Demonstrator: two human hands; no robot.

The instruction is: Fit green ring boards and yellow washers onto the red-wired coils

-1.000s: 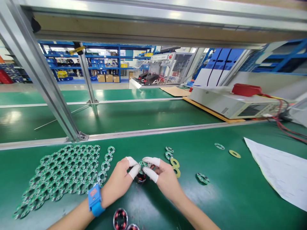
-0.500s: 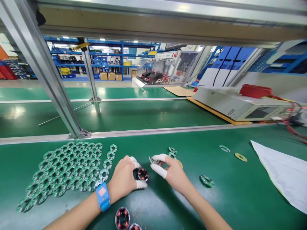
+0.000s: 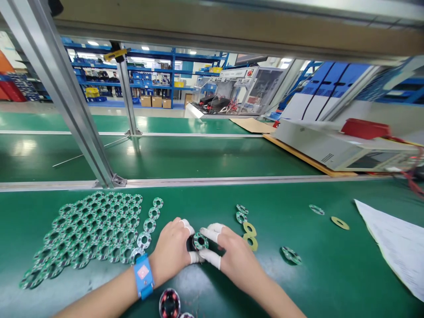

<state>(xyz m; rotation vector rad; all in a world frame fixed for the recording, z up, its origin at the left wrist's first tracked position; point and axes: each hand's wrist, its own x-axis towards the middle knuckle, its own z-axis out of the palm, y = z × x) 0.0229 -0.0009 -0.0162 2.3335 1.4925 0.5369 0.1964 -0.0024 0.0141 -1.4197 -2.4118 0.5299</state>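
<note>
My left hand (image 3: pixel 172 252), with white finger cots and a blue wrist strap (image 3: pixel 143 276), grips a small round coil part (image 3: pixel 200 242) standing on the green mat. A green ring-shaped circuit board lies on top of that part. My right hand (image 3: pixel 232 256), also in finger cots, pinches the board and the part from the right. Both hands are closed around the same piece.
Several green ring boards (image 3: pixel 89 232) lie in rows at the left. Loose green rings (image 3: pixel 241 213) and yellow washers (image 3: pixel 249 229) lie right of my hands. A red-wound coil (image 3: pixel 169 304) sits at the near edge. Paper sheet (image 3: pixel 395 245) right; a metal post (image 3: pixel 66 97) rises behind.
My right hand brought the green ring board from the air down onto the coil part held by my left hand; the two hands have closed together.
</note>
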